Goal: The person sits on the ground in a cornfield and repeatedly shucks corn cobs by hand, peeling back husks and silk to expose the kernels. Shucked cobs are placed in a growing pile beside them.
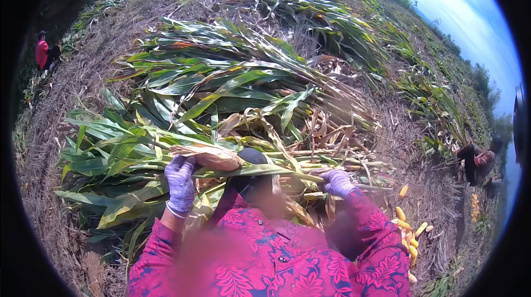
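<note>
A corn ear [211,158] in a dry tan husk lies crosswise before me, along a cut corn stalk [278,170] with a long green leaf. In a purple-white knit glove, my left hand [181,184] grips the husk's left end; whether it also holds the stalk I cannot tell. Similarly gloved, my right hand [338,183] is closed around the stalk's right end. Beneath both hands spreads a pile of cut corn stalks [120,164], with green leaves to the left and bare stems to the right.
Yellow husked corn cobs [410,239] lie in a small heap at the right. More cut stalks [307,10] stretch behind the pile over straw-covered ground [99,52]. A person in red [42,53] is far left; another person [483,162] bends beside stalks at the far right.
</note>
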The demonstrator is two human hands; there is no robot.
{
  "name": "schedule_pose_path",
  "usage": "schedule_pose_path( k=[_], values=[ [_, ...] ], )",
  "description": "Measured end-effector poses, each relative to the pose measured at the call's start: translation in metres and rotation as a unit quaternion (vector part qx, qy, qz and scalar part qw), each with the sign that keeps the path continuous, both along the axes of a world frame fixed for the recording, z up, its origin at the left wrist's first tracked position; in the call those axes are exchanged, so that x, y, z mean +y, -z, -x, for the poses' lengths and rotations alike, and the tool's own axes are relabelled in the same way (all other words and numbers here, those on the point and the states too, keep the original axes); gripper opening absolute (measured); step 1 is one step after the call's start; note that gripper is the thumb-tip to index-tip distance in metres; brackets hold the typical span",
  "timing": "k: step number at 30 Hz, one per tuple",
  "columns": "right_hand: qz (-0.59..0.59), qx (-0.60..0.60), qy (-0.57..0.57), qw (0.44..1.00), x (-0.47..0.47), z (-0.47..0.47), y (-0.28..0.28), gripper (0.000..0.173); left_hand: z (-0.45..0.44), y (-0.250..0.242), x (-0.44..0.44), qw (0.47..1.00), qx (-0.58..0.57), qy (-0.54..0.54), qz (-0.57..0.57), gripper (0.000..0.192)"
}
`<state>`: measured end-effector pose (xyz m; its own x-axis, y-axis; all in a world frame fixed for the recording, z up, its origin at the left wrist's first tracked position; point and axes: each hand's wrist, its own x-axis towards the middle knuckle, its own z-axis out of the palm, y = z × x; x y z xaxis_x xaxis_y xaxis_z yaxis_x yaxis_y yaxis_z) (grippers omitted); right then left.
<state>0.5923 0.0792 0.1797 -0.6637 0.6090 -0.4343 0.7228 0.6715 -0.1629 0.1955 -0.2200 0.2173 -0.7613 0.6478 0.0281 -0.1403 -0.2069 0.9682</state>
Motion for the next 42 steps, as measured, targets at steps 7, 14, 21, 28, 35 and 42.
schedule_pose_path(
  k=[7, 14, 21, 28, 35, 42],
  values=[
    [-0.006, -0.181, -0.179, 0.967, 0.002, 0.063, -0.002, 0.03, -0.039, -0.021, 0.016, 0.991, 0.104, -0.083, -0.02, 0.016],
    [0.048, 0.379, -0.105, 0.918, -0.031, 0.163, -0.085, 0.032, -0.035, -0.018, 0.034, 1.0, 0.0, -0.02, 0.012, 0.012],
    [0.176, 0.413, -0.223, 0.865, -0.083, 0.273, -0.108, 0.041, -0.019, -0.001, 0.027, 0.998, -0.066, 0.005, 0.014, 0.019],
    [0.072, 0.315, -0.33, 0.887, -0.085, 0.297, -0.114, 0.028, -0.015, 0.018, 0.041, 0.994, -0.105, 0.012, -0.033, 0.014],
    [0.017, 0.195, -0.423, 0.885, -0.087, 0.312, -0.137, 0.029, -0.012, 0.003, 0.035, 0.991, -0.112, 0.04, -0.065, 0.015],
    [-0.075, 0.266, -0.311, 0.91, -0.101, 0.289, -0.112, 0.021, 0.003, 0.012, 0.047, 0.981, -0.109, 0.154, -0.032, 0.013]
  ],
)
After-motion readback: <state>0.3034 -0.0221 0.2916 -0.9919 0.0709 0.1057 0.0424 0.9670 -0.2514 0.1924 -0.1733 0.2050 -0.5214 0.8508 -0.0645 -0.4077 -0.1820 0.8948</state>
